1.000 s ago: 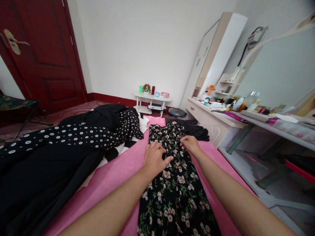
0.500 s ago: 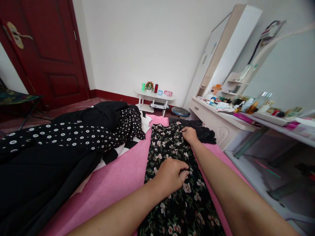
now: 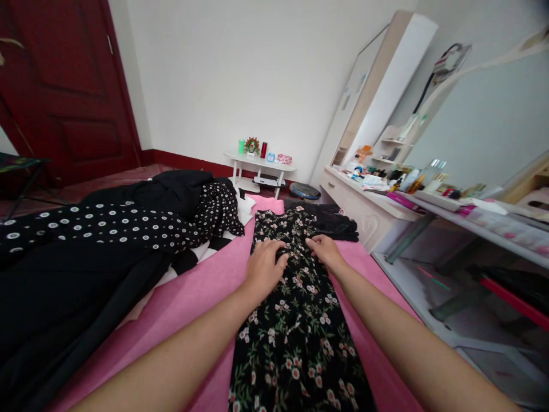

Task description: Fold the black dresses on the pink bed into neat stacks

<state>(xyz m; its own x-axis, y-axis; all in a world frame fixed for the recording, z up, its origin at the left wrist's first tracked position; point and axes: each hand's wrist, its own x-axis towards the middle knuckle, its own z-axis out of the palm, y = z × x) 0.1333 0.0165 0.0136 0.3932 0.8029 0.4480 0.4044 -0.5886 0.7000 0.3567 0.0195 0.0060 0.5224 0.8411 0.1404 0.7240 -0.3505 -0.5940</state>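
Note:
A black floral dress (image 3: 295,320) lies lengthwise on a pink sheet (image 3: 201,297). My left hand (image 3: 263,266) rests flat on the dress's upper part near its left edge, fingers spread. On the same part, near the right edge, my right hand (image 3: 323,250) lies palm down with its fingers stretched toward the left hand. Both hands press on the cloth and hold nothing.
A heap of black and polka-dot clothes (image 3: 107,229) covers the left of the sheet. Dark lace cloth (image 3: 334,223) lies beyond the dress. A cluttered white dressing table (image 3: 377,200) stands to the right, a small white table (image 3: 259,166) by the far wall, and a red door (image 3: 64,86) to the left.
My left hand has moved forward up the dress and flattened out. My right hand has drawn back a little toward me, so both now lie side by side.

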